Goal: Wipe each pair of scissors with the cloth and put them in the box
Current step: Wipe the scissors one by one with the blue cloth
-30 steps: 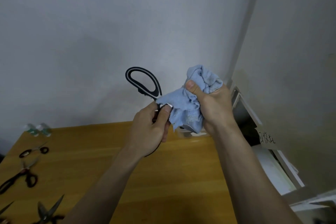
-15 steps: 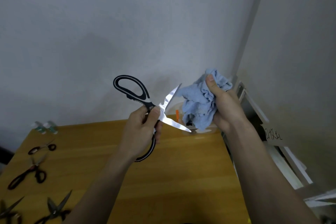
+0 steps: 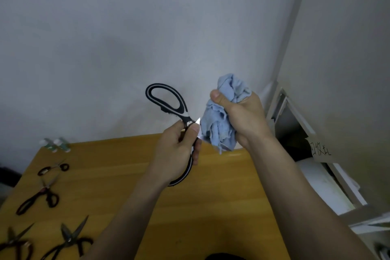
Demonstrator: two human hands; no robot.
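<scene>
Both your hands are raised above the wooden table (image 3: pixel 211 207). Left hand (image 3: pixel 175 154) grips black-handled scissors (image 3: pixel 168 101) at the lower handle; right hand (image 3: pixel 244 118) clenches the blue cloth (image 3: pixel 217 118) around their blades. Four more scissors (image 3: pixel 42 196) lie at the table's left.

Above the table (image 3: pixel 211 207), scissors (image 3: pixel 168 101) are left of the cloth (image 3: pixel 219 124); four spare scissors (image 3: pixel 40 196) lie far left.
</scene>
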